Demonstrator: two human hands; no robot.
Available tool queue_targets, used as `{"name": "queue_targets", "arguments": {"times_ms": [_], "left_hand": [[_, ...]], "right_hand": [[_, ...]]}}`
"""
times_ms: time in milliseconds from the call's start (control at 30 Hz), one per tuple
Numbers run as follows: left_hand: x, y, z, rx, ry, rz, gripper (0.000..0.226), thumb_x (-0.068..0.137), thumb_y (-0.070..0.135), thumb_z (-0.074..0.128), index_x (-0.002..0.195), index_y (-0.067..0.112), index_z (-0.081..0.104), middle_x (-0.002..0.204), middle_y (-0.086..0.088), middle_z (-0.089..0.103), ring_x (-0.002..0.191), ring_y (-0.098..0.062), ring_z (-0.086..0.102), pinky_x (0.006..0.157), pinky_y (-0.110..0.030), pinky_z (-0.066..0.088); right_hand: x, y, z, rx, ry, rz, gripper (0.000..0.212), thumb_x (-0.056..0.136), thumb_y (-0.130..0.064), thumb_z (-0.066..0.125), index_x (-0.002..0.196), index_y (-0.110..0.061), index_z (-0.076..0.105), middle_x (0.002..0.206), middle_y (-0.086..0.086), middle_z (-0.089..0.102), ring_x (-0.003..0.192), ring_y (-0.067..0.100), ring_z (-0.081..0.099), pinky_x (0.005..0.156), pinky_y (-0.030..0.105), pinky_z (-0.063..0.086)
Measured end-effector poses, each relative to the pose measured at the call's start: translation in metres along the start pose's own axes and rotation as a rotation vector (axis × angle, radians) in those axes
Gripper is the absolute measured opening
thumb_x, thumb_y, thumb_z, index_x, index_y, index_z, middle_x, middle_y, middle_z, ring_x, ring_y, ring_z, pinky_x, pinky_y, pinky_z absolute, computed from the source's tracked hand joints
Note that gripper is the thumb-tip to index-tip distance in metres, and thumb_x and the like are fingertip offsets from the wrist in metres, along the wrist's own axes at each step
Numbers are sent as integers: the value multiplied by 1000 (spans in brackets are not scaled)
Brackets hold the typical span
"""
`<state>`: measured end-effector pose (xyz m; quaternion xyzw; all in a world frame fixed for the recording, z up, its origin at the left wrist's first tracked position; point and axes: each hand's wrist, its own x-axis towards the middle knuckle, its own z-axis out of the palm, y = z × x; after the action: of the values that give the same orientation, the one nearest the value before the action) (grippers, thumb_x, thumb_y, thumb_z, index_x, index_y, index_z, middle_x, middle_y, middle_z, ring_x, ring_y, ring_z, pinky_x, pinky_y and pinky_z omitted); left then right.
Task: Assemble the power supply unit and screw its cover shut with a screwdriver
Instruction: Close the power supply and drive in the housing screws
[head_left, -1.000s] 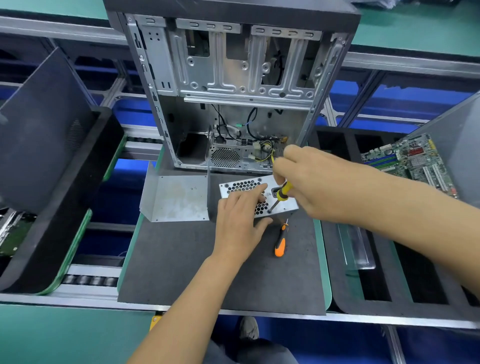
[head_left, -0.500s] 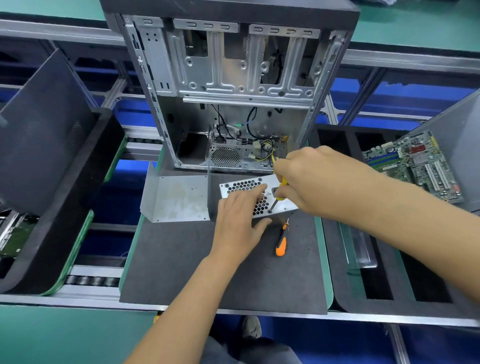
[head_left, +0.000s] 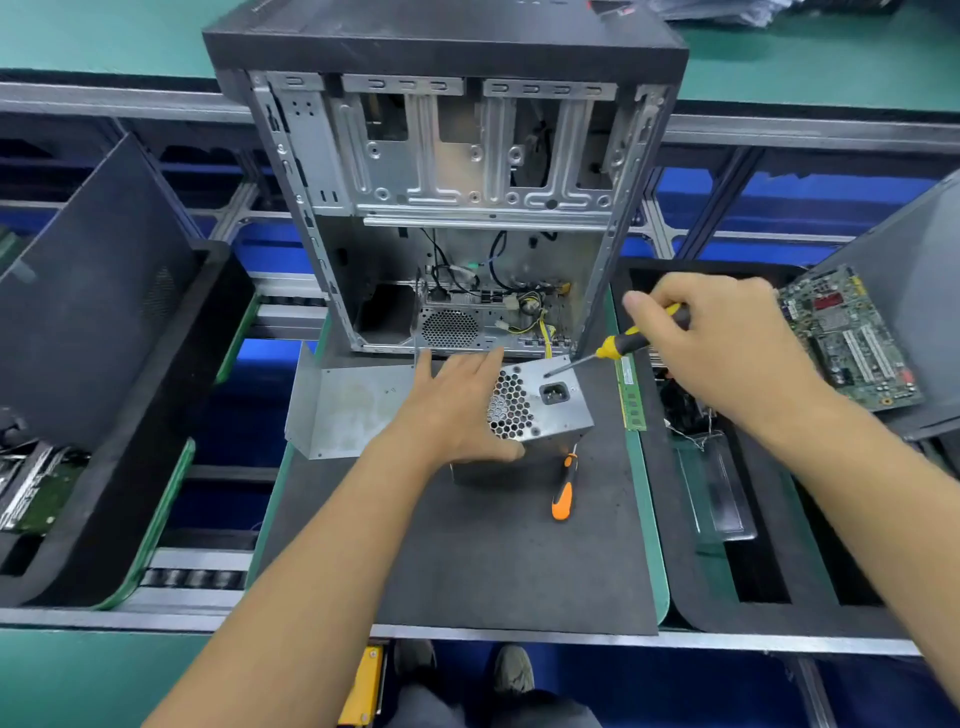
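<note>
Power supply unit (head_left: 540, 402) sits tilted on the grey mat (head_left: 467, 561), left hand (head_left: 452, 410) clasping its left side, right hand (head_left: 722, 338) gripping the yellow screwdriver (head_left: 623, 345) (shaft slanting down-left), tip at the upper face.

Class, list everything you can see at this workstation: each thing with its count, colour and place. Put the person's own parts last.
power supply unit: 1, silver, mat centre, tilted
yellow-black screwdriver: 1, tip on unit
orange screwdriver: 1, on mat, beside unit
metal cover: 1, silver, left of unit
computer case: 1, grey, open, behind unit
motherboard: 1, green, right
mat: 1, dark grey
left hand: holds unit
right hand: grips yellow-black screwdriver
</note>
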<state>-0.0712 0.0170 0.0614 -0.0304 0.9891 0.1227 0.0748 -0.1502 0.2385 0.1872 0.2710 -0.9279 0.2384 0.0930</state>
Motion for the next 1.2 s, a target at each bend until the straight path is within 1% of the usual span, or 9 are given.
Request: {"name": "queue_targets", "arguments": {"times_ms": [100, 233, 367, 500, 633, 800, 867, 967, 1200], "left_hand": [[6, 5, -7, 1, -43, 3, 111, 60, 66, 74, 149, 16, 31, 135, -3, 47, 128, -28, 42, 109, -47, 35], [-17, 14, 4, 65, 163, 67, 101, 53, 57, 77, 140, 18, 42, 122, 0, 47, 112, -26, 45, 93, -43, 39], [-52, 12, 41, 212, 448, 200, 86, 45, 40, 91, 118, 14, 53, 113, -6, 57, 94, -31, 55, 76, -42, 41], [-75, 4, 83, 257, 490, 192, 96, 44, 37, 99, 123, 16, 49, 121, -9, 54, 101, -31, 51, 84, -48, 37], [-92, 3, 113, 252, 454, 104, 102, 44, 8, 93, 134, 21, 48, 118, -9, 52, 97, -30, 49, 82, -46, 34], [-96, 4, 120, 160, 470, 107, 84, 53, 9, 90, 127, 23, 52, 115, -5, 49, 95, -27, 48, 78, -42, 33], [-97, 3, 118, 105, 485, 123, 72, 65, 29, 90, 127, 24, 53, 116, -3, 53, 100, -25, 49, 81, -42, 34], [-105, -3, 111, 43, 527, 111, 51, 88, 52, 64, 131, 26, 53, 122, -2, 58, 109, -23, 50, 91, -41, 35], [-110, -60, 91, -523, 653, -391, 18, 101, 16, 54, 116, 18, 63, 105, 14, 59, 102, -6, 49, 92, -22, 40]], "right_hand": [[-26, 45, 30, 287, -31, 418, 29, 95, -44, 59, 79, -21, 69, 65, 1, 67, 68, 24, 62, 69, 35, 46], [-86, 94, 86, 875, -24, 983, 25, 100, -22, 58, 105, 0, 69, 74, 4, 65, 68, 16, 57, 59, 24, 46], [-123, 99, 126, 1107, 145, 1190, 17, 95, -4, 63, 106, 9, 64, 73, 7, 64, 60, 10, 59, 55, 15, 52], [-132, 80, 156, 838, 136, 1137, 9, 89, -9, 70, 95, -5, 66, 84, 7, 70, 79, 20, 68, 82, 33, 54], [-134, 67, 169, 324, -32, 858, 19, 83, -11, 70, 78, -15, 52, 88, -1, 50, 80, 25, 52, 69, 33, 32], [-127, 62, 180, -32, -178, 728, 17, 86, -29, 69, 83, -16, 58, 95, 7, 56, 94, 37, 52, 78, 41, 40], [-125, 58, 183, -66, -116, 712, 28, 85, -39, 72, 84, -14, 60, 95, 11, 55, 95, 38, 50, 78, 42, 38], [-120, 49, 189, -78, -148, 666, 44, 77, -50, 76, 91, -12, 59, 97, 12, 51, 94, 37, 50, 78, 43, 39], [-113, 51, 192, 157, -178, 640, 30, 80, -13, 73, 102, -10, 54, 101, 13, 47, 87, 21, 37, 76, 40, 41]]}}
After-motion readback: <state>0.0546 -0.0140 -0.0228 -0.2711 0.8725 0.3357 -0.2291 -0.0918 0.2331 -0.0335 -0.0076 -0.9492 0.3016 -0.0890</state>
